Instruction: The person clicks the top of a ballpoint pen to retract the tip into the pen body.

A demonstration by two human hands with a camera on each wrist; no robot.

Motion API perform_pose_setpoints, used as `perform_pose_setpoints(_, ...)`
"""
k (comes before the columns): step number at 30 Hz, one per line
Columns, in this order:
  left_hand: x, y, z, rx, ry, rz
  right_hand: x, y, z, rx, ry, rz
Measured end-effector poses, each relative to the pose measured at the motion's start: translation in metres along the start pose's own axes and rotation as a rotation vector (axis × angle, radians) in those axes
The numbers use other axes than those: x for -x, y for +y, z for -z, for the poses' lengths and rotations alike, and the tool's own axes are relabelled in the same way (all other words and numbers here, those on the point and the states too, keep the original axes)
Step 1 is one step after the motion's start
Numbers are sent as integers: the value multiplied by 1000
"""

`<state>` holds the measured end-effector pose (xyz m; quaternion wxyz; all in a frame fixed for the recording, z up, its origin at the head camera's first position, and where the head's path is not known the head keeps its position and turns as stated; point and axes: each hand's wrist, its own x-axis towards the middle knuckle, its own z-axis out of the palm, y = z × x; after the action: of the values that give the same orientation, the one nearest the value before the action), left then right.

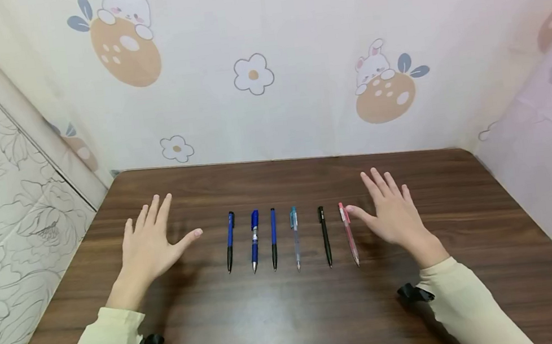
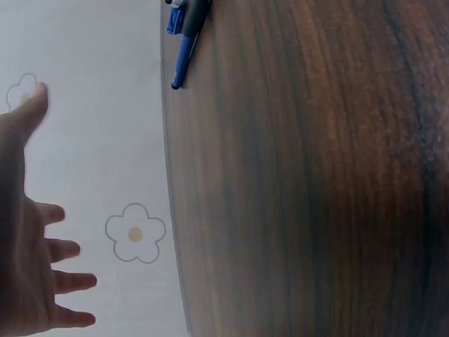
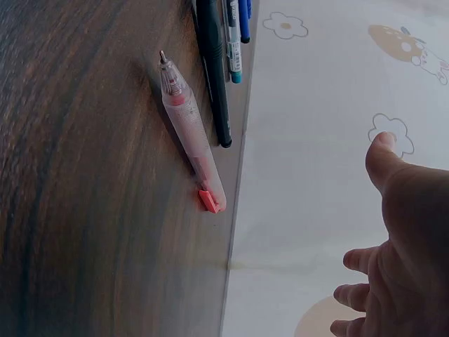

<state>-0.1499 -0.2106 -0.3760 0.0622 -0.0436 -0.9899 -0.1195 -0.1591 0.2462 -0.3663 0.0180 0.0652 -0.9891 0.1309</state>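
Observation:
Several pens lie in a row on the brown table, tips toward the person. From the left in the head view come a blue-and-black pen (image 1: 230,242), a blue pen (image 1: 255,241), another blue-and-black pen (image 1: 274,239), a clear teal pen (image 1: 296,239), a black pen (image 1: 325,237) and a pink pen (image 1: 348,234). The left hand (image 1: 149,249), fingers spread and holding nothing, is left of the row. The right hand (image 1: 393,215), also spread and empty, is at the right, its thumb close to the pink pen (image 3: 193,140); contact cannot be told from the head view.
The wooden table (image 1: 274,331) meets a pale patterned wall covering (image 1: 310,111) at its back edge. Line-drawn floral panels (image 1: 8,202) stand at the left, and a pale pinkish covering (image 1: 551,163) at the right. Black straps show at both wrists.

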Motion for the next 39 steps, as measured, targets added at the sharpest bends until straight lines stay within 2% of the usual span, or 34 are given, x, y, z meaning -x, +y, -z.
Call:
perform_pose_setpoints(6, 1, 3, -2, 25, 74, -27, 0, 1, -3, 31, 1, 29)
perform_pose_setpoints(9, -1, 4, -4, 32, 87, -36, 1, 3, 0, 38, 5, 39)
perform_pose_setpoints(21, -3, 8, -4, 20, 2, -4, 3, 8, 4, 6, 10, 53)
perform_pose_setpoints(33, -5, 24, -7, 52, -20, -5, 5, 7, 7, 14, 19, 54)
perform_pose_setpoints(39, -4, 32, -8, 80, -65, 10, 7, 4, 8, 9, 39, 52)
